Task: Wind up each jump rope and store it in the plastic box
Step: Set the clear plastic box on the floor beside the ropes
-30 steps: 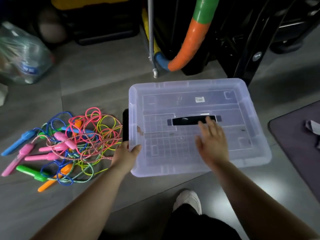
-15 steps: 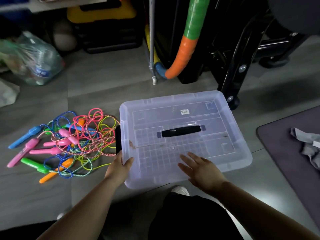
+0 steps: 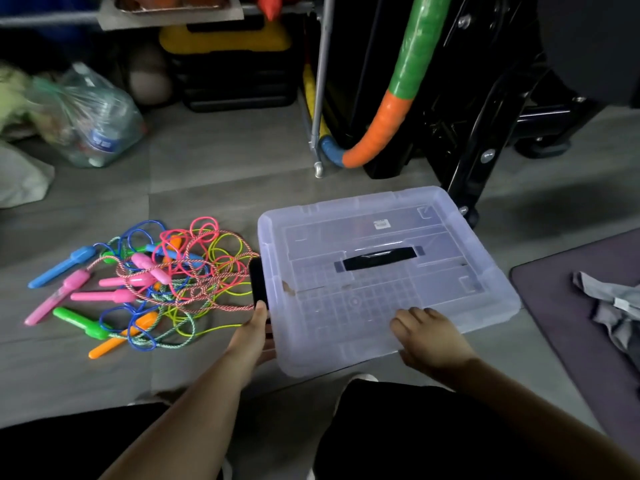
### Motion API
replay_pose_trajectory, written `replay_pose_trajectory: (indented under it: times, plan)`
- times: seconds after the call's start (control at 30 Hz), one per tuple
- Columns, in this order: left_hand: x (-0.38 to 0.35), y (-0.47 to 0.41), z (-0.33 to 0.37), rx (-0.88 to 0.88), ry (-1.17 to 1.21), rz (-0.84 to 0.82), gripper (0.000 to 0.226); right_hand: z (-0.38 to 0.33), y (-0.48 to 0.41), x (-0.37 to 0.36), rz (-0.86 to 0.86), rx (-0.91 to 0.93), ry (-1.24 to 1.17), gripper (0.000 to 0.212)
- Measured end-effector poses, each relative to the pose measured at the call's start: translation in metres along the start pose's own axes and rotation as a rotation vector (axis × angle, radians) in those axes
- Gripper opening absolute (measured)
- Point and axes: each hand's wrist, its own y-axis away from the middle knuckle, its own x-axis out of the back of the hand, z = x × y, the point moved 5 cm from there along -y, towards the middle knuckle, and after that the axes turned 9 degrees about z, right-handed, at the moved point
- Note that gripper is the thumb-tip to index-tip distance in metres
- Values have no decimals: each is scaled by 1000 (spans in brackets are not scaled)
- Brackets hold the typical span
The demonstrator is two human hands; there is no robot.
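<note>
The right hand has slid back from the black lid handle to the near edge of the clear plastic storage box, fingers loosely curled on the lid. The left hand still pinches the left rim, thumb on top. The box remains lidded on the floor with the tangled coloured jump ropes untouched beside it, so opening it likely comes first.

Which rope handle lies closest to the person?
The orange handle just beside the green handle; it lies nearest the person, while the pink handles and blue handle lie farther back.
</note>
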Motion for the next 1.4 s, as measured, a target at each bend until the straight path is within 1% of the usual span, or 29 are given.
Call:
replay_pose_trajectory:
  times: [0.07, 0.13, 0.17, 0.2, 0.23, 0.33, 0.37, 0.43, 0.5, 0.53, 0.67, 0.8, 0.93, 1.0, 1.07, 1.17, 1.23, 1.27, 1.4]
  plan:
    - [0, 0, -4, 23, 35, 23, 47, 4, 3, 22, 147, 29, -21, 25]
    - [-2, 0, -5, 41, 62, 18, 44, 12, -2, 40, 242, 3, -12, 37]
    - [-2, 1, -5, 43, 61, 12, 44, 18, -7, 49, 291, -17, 19, 40]
    - [-3, 4, -3, 32, 44, 6, 43, 25, -14, 57, 338, -33, 41, 38]
    - [-3, 6, -2, 11, 7, -7, 41, 32, -22, 65, 347, -69, 39, 37]
    - [-5, 10, 4, -145, -225, -66, 39, 53, -53, 82, 372, -170, 31, 63]
    - [-5, 9, 6, -191, -285, -65, 43, 57, -64, 87, 357, -200, 15, 64]
    - [-6, 6, 12, -258, -365, -31, 55, 63, -88, 93, 313, -254, -95, 60]
    - [-9, 2, 18, -295, -418, 3, 67, 69, -114, 85, 185, -279, -123, 58]
    - [-11, -1, 20, -303, -420, 5, 68, 71, -126, 80, 137, -289, -123, 58]
    - [-13, -17, 26, -291, -369, 5, 61, 80, -169, 58, 31, -323, -140, 51]
    - [-12, -36, 24, -270, -351, 2, 63, 83, -196, 36, 37, -363, -285, 53]
    - [-12, -46, 26, -308, -355, 42, 55, 83, -215, 25, 103, -340, -328, 51]
    - [-15, -50, 30, -332, -403, 105, 47, 84, -220, 22, 102, -328, -315, 48]
    - [-21, -51, 36, -366, -535, 186, 41, 82, -223, 16, 72, -279, -247, 48]
    - [-27, -49, 38, -368, -671, 302, 38, 80, -225, 9, 62, -268, -198, 56]
    - [-30, -46, 35, -354, -676, 348, 38, 82, -222, 9, 99, -263, -179, 62]
    - [-33, -45, 35, -351, -672, 356, 38, 85, -220, 9, 122, -262, -171, 62]
    - [-47, -38, 36, -354, -648, 345, 39, 97, -213, 13, 171, -284, -170, 52]
